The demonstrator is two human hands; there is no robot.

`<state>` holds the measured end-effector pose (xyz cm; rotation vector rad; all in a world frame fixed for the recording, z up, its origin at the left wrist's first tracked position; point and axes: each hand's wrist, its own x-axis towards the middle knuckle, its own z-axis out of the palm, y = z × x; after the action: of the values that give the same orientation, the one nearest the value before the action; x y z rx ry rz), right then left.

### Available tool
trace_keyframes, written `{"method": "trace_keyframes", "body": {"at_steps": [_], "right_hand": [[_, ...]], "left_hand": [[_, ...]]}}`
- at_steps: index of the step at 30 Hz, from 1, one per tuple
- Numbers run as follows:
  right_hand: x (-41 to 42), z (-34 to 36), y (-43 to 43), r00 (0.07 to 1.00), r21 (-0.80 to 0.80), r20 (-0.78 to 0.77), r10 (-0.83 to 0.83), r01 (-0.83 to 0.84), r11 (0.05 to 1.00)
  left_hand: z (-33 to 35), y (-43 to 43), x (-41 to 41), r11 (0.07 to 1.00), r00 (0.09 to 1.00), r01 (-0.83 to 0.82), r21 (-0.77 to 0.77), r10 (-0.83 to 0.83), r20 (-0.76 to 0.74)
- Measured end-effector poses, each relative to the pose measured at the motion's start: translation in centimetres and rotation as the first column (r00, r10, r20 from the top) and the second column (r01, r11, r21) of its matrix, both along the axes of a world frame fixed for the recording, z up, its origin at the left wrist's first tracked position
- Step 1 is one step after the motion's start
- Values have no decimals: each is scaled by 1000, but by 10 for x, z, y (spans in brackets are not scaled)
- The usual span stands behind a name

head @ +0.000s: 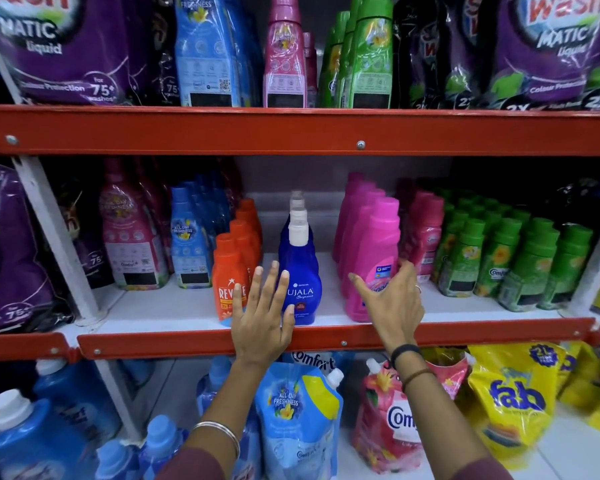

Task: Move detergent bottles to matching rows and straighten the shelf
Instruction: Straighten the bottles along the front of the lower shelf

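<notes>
Middle shelf [326, 336], red front rail, white deck. Left hand [262, 317] flat and spread, fingers up, in front of the Ujala bottle [300, 271] and the Revive bottle [230, 277]; it grips nothing, and contact with either bottle cannot be told. Right hand [394, 299] open, thumb out, palm toward the front pink bottle [369, 261], its fingers going behind that bottle's right side; not closed on it. Ujala row runs straight back, white caps in line; bare deck on both sides of it. Orange row just left, pink row to the right, then smaller pink bottles [425, 230] and green bottles [513, 261] packed tight. Blue bottles [189, 244] and a pink pack [130, 233] further left. Upper shelf [291, 131]: purple pouches [66, 46], blue, pink and green bottles. Below: blue refill pouch [300, 420], red pouch [390, 420], yellow Fab pouch [513, 396]. White upright post [54, 244] at left. Bangle on left wrist, bands on right
</notes>
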<state>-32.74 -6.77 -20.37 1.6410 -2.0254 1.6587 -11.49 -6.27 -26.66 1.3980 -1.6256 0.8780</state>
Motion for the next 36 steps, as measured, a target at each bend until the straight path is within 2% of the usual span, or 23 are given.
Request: {"method": "trace_keyframes", "body": {"at_steps": [3,5,8,11,13,14,16,17,19,20,24,29,36], "right_hand": [[1,0,3,1000,41,-21,-11,12,999],[0,-1,6,999,61,-37,0,3,998],[-8,-12,9,998,38,34,53,-55,998],[-22,-20,10,929,-72,246,275,-266,961],[-32,-18,6,810,-139,428,402,-380,914],[-37,-16,4,743,-152,501,443,-428,891],[-47,-12,1,618,-144,609,498,-531,835],[-52,-10,0,571,-136,640,513,-573,808],[-61,-8,-2,542,-117,650,533,-621,775],[-64,-8,-3,545,-108,638,543,-635,765],[-68,-7,-2,549,-107,607,575,-660,743],[-68,-12,-2,558,-163,585,589,-631,759],[-65,-17,-5,576,-204,570,586,-592,780]], "left_hand": [[3,2,-2,1000,1000,13,-5,-13,3],[6,6,-4,998,997,56,-17,-57,-49],[14,16,-19,958,942,277,-73,-285,-175],[24,30,-51,793,775,609,-16,-600,-200],[33,37,-78,649,643,751,119,-681,-351],[38,40,-91,591,601,786,182,-660,-451],[47,41,-112,533,556,804,262,-520,-648],[50,40,-119,523,526,806,278,-418,-740],[55,37,-126,539,444,802,257,-251,-860],[56,35,-127,550,419,799,242,-222,-880],[54,31,-126,528,421,810,255,-221,-880],[52,23,-122,482,275,862,160,-179,-944],[51,12,-119,466,243,872,152,-142,-960]]}}
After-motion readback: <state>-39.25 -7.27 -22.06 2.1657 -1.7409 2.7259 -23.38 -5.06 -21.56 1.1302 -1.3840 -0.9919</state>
